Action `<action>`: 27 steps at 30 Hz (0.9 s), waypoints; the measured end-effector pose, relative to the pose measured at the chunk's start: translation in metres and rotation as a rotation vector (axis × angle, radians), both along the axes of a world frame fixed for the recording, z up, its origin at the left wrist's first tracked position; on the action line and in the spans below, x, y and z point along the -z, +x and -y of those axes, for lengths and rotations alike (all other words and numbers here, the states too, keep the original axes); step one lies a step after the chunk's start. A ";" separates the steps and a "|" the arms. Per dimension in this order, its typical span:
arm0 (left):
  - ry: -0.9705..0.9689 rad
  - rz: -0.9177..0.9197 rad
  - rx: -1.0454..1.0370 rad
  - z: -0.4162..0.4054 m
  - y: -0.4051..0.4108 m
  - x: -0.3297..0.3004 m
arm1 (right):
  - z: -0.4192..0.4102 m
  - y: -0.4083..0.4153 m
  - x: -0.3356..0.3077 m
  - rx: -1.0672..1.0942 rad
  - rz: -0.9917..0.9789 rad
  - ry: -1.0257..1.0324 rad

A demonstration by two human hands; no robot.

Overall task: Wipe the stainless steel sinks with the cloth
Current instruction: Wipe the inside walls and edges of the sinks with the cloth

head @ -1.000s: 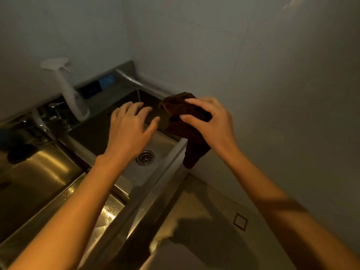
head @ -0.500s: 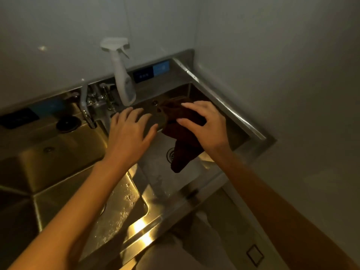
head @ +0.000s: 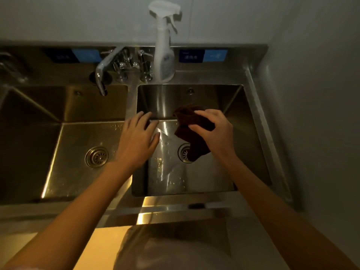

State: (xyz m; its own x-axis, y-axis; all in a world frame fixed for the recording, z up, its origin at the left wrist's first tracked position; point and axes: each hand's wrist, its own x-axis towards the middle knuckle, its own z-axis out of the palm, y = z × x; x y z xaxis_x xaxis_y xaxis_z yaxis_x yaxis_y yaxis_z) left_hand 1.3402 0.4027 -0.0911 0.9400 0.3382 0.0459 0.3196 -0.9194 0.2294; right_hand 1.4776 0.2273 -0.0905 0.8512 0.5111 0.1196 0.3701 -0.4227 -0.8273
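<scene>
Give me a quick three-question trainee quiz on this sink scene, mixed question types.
1. True or false: the right hand holds the cloth over the right sink.
2. Multiple choice: where does the spray bottle stand? A) in the left sink B) on the back ledge, right of the taps C) on the floor
3. Fill in: the left hand is open and holds ____.

Key:
1. True
2. B
3. nothing
</scene>
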 end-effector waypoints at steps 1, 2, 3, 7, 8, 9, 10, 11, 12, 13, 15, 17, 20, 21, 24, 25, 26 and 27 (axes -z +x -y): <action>-0.001 -0.011 -0.014 0.002 -0.001 0.006 | 0.002 0.006 0.006 -0.022 -0.011 -0.013; 0.003 -0.024 -0.027 0.003 -0.002 0.012 | 0.003 0.011 0.013 -0.045 -0.022 -0.030; 0.004 -0.036 -0.040 0.003 -0.002 0.018 | 0.003 0.016 0.020 -0.070 -0.034 -0.049; 0.001 -0.098 -0.089 -0.004 -0.001 0.039 | -0.002 0.030 0.047 -0.206 -0.075 -0.122; 0.001 -0.119 -0.098 -0.007 0.001 0.044 | -0.004 0.033 0.053 -0.239 -0.086 -0.133; -0.001 -0.141 -0.104 -0.011 0.002 0.050 | -0.007 0.036 0.060 -0.268 -0.097 -0.138; -0.002 -0.160 -0.104 -0.014 0.004 0.056 | -0.010 0.038 0.066 -0.296 -0.106 -0.139; -0.002 -0.172 -0.097 -0.019 0.006 0.062 | -0.014 0.041 0.072 -0.323 -0.117 -0.137; 0.002 -0.175 -0.087 -0.023 0.007 0.068 | -0.018 0.042 0.077 -0.352 -0.132 -0.130; 0.009 -0.168 -0.075 -0.028 0.009 0.073 | -0.023 0.044 0.083 -0.385 -0.151 -0.120; 0.027 -0.136 -0.052 -0.037 0.013 0.081 | -0.033 0.045 0.096 -0.455 -0.170 -0.099; 0.045 -0.112 -0.042 -0.048 0.021 0.087 | -0.047 0.047 0.111 -0.516 -0.155 -0.097; 0.057 -0.104 -0.061 -0.064 0.027 0.098 | -0.069 0.051 0.133 -0.567 -0.158 -0.093; 0.056 -0.102 -0.069 -0.067 0.026 0.104 | -0.076 0.053 0.140 -0.575 -0.164 -0.085; 0.037 -0.089 -0.064 -0.069 0.017 0.123 | -0.095 0.059 0.165 -0.572 -0.162 -0.058; 0.031 -0.083 -0.059 -0.068 0.014 0.127 | -0.100 0.061 0.174 -0.566 -0.167 -0.055; 0.027 -0.074 -0.056 -0.067 0.013 0.131 | -0.104 0.063 0.183 -0.559 -0.171 -0.053; 0.027 -0.067 -0.055 -0.067 0.013 0.132 | -0.108 0.065 0.191 -0.552 -0.172 -0.055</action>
State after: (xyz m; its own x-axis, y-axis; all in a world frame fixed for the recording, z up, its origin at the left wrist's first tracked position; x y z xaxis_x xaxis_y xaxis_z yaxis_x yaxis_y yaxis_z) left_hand 1.3532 0.4699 -0.2235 0.9211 0.3892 -0.0064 0.3838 -0.9054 0.1816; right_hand 1.5428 0.3351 -0.2817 0.4616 0.8864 -0.0362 0.4105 -0.2496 -0.8770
